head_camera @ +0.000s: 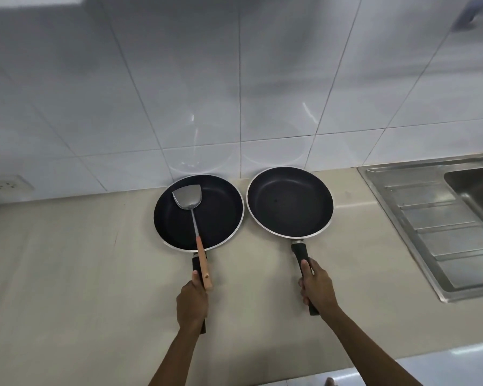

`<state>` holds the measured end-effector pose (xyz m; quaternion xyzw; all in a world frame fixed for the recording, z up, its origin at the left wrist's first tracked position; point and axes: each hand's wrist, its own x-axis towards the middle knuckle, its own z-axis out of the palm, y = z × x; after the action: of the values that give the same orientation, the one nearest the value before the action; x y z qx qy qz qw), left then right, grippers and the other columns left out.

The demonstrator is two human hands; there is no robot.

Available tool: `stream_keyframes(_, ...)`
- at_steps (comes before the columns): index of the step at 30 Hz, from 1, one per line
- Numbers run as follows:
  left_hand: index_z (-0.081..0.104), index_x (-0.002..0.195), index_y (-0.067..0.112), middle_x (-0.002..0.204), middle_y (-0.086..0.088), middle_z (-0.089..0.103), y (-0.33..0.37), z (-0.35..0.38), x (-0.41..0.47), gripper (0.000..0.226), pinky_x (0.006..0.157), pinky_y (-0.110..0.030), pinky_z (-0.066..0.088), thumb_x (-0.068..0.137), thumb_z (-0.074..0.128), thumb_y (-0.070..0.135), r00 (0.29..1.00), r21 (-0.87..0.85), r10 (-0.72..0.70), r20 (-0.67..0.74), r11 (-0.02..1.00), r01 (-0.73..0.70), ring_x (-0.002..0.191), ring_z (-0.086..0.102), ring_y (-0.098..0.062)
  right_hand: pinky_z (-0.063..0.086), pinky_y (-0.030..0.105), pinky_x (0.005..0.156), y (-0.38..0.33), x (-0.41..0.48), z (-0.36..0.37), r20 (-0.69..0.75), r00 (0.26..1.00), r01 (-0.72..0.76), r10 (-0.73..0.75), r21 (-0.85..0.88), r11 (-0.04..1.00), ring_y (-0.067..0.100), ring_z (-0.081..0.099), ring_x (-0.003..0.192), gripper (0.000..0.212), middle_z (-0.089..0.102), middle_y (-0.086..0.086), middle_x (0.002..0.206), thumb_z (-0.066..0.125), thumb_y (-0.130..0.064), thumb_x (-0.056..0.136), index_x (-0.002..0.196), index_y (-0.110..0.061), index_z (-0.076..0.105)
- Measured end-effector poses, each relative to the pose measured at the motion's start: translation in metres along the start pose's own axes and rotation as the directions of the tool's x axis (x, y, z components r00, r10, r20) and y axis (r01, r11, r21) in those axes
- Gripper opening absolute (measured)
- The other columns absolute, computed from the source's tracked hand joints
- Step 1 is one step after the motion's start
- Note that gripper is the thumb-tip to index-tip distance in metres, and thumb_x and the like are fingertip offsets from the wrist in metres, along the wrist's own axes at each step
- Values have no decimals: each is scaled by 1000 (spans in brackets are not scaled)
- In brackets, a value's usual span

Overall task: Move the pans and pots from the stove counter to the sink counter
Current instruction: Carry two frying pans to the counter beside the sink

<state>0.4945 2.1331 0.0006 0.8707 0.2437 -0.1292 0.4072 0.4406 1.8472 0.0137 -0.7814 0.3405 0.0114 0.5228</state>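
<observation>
Two black non-stick frying pans with silver rims lie side by side on the beige counter point(67, 274), close to the tiled wall. My left hand point(192, 300) grips the black handle of the left pan point(221, 218). A metal spatula point(186, 196) with a wooden handle lies in that pan, its handle sticking out over the rim beside my thumb. My right hand point(317, 285) grips the black handle of the right pan point(290, 201), which holds nothing. A narrow gap separates the two rims.
A stainless steel sink point(441, 218) with a ribbed drainboard is set into the counter at the right; its basin runs off the frame. A wall socket point(7, 185) sits low on the white tiles at the left. The counter's front edge runs across the lower right.
</observation>
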Motion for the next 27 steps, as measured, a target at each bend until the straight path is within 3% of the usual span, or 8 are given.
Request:
stream_keyframes(7, 70, 79, 2, 83, -20, 72, 4, -6, 1, 78, 73, -40, 51, 106, 19, 54, 999, 16, -5, 37, 1000, 5, 81, 67, -38, 46, 29, 36, -6, 0, -3, 20, 1000, 2, -1, -50, 999, 18, 53, 37, 28, 62, 13, 62, 41, -34, 107, 104, -14, 60)
stream_keyframes(13, 63, 63, 8, 68, -14, 70, -18, -15, -36, 76, 71, -40, 54, 103, 23, 60, 999, 14, -10, 34, 1000, 9, 68, 67, -35, 47, 29, 37, 1, -15, -11, 84, 995, -55, 53, 25, 998, 23, 54, 40, 37, 64, 16, 69, 45, -40, 105, 98, -6, 58)
stream_keyframes(19, 68, 80, 4, 83, -16, 68, -52, -13, -111, 80, 80, -43, 51, 100, 22, 66, 996, 70, -36, -77, 997, 41, 84, 63, -36, 52, 27, 40, 41, -57, -40, 229, 973, 12, -17, 23, 1000, 15, 60, 39, 39, 68, 9, 71, 46, -43, 105, 94, -8, 59)
stream_keyframes(21, 68, 96, 6, 88, -13, 66, -57, -1, -144, 74, 82, -43, 50, 100, 23, 65, 997, 152, -22, -80, 988, 34, 89, 63, -35, 52, 27, 44, 55, -70, -59, 279, 958, 71, -61, -26, 997, 16, 64, 47, 35, 71, 9, 78, 47, -43, 105, 101, -11, 62)
stream_keyframes(23, 63, 97, 15, 90, -9, 65, -57, 22, -188, 69, 79, -41, 47, 97, 22, 70, 997, 255, 28, -75, 967, -8, 94, 64, -35, 55, 31, 61, 75, -87, -87, 313, 932, 243, -179, -176, 954, 19, 68, 67, 29, 74, 8, 90, 46, -38, 105, 109, -17, 65)
stream_keyframes(25, 58, 93, 22, 90, -6, 68, -53, 56, -237, 64, 79, -40, 50, 92, 22, 75, 987, 345, 158, -24, 928, -140, 93, 67, -33, 52, 35, 81, 101, -106, -121, 341, 884, 430, -321, -318, 845, 24, 68, 94, 31, 74, 6, 108, 46, -34, 105, 123, -18, 66)
stream_keyframes(27, 62, 101, 23, 98, -4, 73, -50, 98, -288, 69, 83, -41, 53, 89, 21, 77, 943, 417, 326, 74, 848, -326, 96, 68, -30, 49, 38, 93, 130, -124, -156, 399, 818, 560, -414, -391, 730, 27, 64, 111, 37, 70, 8, 122, 47, -31, 106, 136, -15, 61)
